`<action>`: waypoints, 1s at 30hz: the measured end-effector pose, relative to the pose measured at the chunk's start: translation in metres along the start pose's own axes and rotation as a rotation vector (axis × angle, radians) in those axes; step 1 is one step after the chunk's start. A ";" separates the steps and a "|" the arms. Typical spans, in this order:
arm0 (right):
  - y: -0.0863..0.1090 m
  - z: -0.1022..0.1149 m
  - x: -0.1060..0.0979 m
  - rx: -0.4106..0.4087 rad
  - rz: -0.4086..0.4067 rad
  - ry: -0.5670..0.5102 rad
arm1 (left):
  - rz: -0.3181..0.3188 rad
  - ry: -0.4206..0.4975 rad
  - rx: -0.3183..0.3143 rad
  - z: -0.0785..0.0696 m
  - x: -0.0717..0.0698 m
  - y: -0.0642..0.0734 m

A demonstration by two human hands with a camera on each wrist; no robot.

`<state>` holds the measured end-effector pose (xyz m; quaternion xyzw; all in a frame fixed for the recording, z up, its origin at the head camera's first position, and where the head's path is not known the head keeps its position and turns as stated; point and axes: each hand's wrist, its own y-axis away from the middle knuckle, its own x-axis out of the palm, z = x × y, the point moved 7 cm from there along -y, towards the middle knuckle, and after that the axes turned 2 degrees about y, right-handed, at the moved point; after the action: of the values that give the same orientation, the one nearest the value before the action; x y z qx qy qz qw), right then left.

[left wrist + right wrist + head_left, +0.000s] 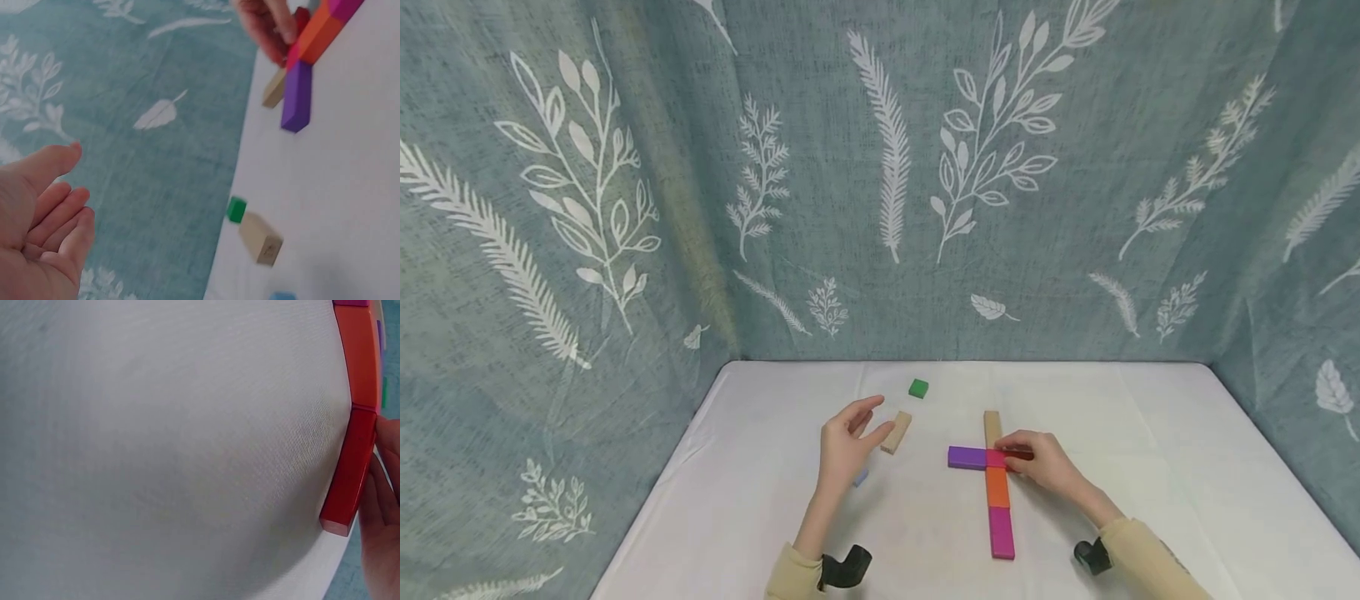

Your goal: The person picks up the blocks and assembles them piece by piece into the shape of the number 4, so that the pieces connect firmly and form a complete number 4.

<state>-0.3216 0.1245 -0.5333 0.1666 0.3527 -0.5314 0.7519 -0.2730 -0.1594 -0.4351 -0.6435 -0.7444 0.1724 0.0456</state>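
Coloured wooden blocks lie in a cross on the white table. A purple block [966, 457] points left from a small pink block [995, 459], and a plain wooden block [992, 427] points away. Nearer lie an orange block [997, 487] and a magenta block [1002, 533]. My right hand [1047, 464] pinches a red block [350, 469] on the cross's right side; its inner end meets the others. My left hand [844, 450] hovers with loosely bent fingers, holding nothing. Close by are a second plain wooden block [897, 432] and a partly hidden light blue block [861, 477].
A small green block [918, 388] sits toward the back of the table [760, 417]. Blue-green cloth [865, 317] with white leaf prints hangs behind and along both sides. Both wrists wear dark camera mounts [847, 568].
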 end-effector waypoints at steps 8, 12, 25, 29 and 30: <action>0.000 0.000 -0.001 -0.013 0.008 -0.012 | -0.153 0.000 -0.011 0.007 -0.037 0.002; -0.001 0.000 -0.001 -0.016 0.007 -0.017 | -0.179 -0.002 -0.008 0.007 -0.048 0.004; -0.002 -0.001 -0.001 -0.022 0.006 -0.006 | -0.043 -0.117 -0.123 0.045 -0.053 0.013; -0.002 -0.002 -0.002 -0.016 0.008 -0.007 | 0.024 -0.214 -0.141 0.065 -0.049 0.017; -0.002 -0.002 -0.002 -0.014 0.008 -0.007 | 0.045 -0.238 -0.138 0.068 -0.048 0.017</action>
<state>-0.3242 0.1265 -0.5330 0.1610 0.3530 -0.5266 0.7564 -0.2684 -0.2179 -0.4971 -0.6367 -0.7399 0.1971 -0.0913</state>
